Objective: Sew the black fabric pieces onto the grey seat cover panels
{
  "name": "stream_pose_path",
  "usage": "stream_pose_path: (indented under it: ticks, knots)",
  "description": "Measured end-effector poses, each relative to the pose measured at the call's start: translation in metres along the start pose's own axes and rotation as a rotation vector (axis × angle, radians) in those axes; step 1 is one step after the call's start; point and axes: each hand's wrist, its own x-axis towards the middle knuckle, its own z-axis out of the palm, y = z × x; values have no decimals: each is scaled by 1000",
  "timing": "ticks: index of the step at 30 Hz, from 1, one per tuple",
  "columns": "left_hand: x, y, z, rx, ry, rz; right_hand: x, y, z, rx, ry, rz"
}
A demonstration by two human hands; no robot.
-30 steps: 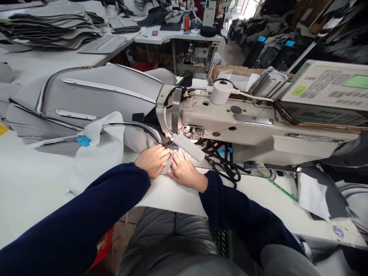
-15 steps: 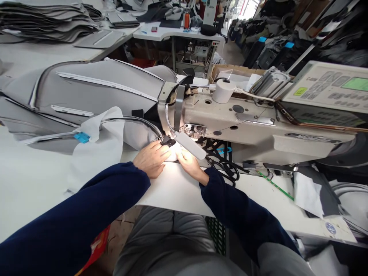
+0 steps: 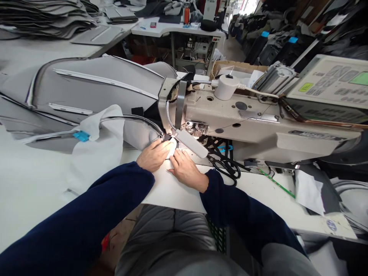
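Note:
My left hand [image 3: 153, 155] is closed at the edge of a small white fabric piece [image 3: 171, 148], close to the needle area of a sewing machine [image 3: 198, 107]. Its thumb is hidden. My right hand [image 3: 186, 168] lies palm down beside the same piece, fingers stretched out and thumb apart. Left of the machine spreads a large grey fabric cover [image 3: 115, 82] with white strips and dark piped seams. A loose white flap with a blue clip [image 3: 81, 136] hangs over its front. The presser foot is mostly hidden behind a pale lamp bar [image 3: 192, 143].
Black scissors [image 3: 227, 168] lie right of my right hand, near tangled black straps. A control panel [image 3: 333, 82] stands at the right. Stacked grey fabric [image 3: 43, 19] sits on the left back table. A green strip [image 3: 277, 184] and white scraps lie on the right.
My right hand has drawn back from the needle area toward me and flattened out. The left hand has moved slightly right and stays by the white piece. The view has shifted slightly.

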Motion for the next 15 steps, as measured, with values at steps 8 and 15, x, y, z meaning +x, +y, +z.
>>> stream_pose_path:
  ticks: [8,15]
  knots:
    - [14,5,-1,-72,-202,-139,5,4,-3,61,-6,1]
    - [22,10,-8,-47,-265,-172,2,1,-1,19,18,-32]
